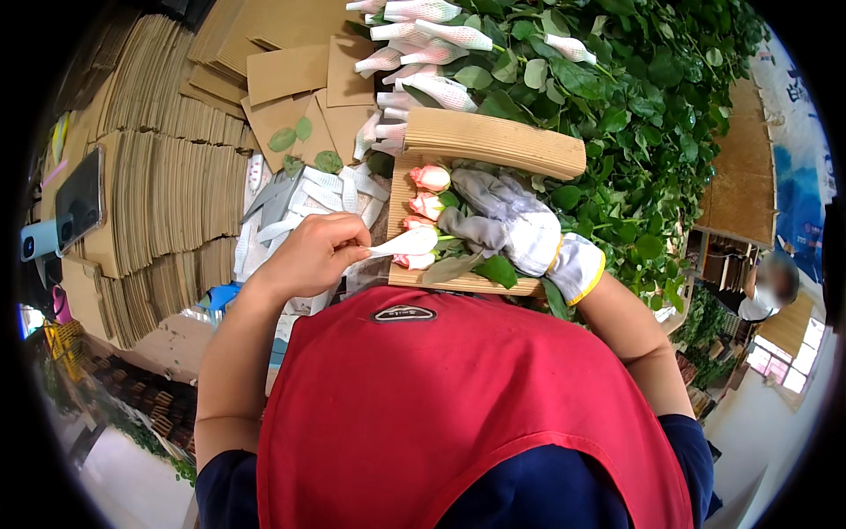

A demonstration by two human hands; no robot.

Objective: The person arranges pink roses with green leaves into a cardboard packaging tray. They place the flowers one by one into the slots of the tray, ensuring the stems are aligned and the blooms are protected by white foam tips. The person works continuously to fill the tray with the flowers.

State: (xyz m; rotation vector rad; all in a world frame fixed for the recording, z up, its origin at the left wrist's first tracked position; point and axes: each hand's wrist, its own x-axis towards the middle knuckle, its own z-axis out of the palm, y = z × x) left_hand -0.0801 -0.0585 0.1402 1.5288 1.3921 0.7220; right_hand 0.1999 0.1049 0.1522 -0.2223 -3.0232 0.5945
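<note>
My bare left hand (319, 253) pinches the narrow tail of a white foam net sleeve (414, 242), which covers a rose bud. Beside it, uncovered pink roses (429, 178) lie in a column on a sheet of corrugated cardboard (401, 189), heads to the left. My right hand (515, 220), in a white and grey work glove with a yellow-edged cuff, lies over the stems just right of the buds. Its fingers are bent around the stems, their tips partly hidden by leaves. A folded flap of the same cardboard (493, 141) stands just beyond this hand.
More roses in foam net sleeves (423, 53) lie at the far side, beside a large heap of leafy stems (617, 88). Loose white sleeves (330, 194) sit beyond my left hand. Stacked cardboard sheets (167, 185) and a phone (84, 198) are at left; another person (771, 286) is far right.
</note>
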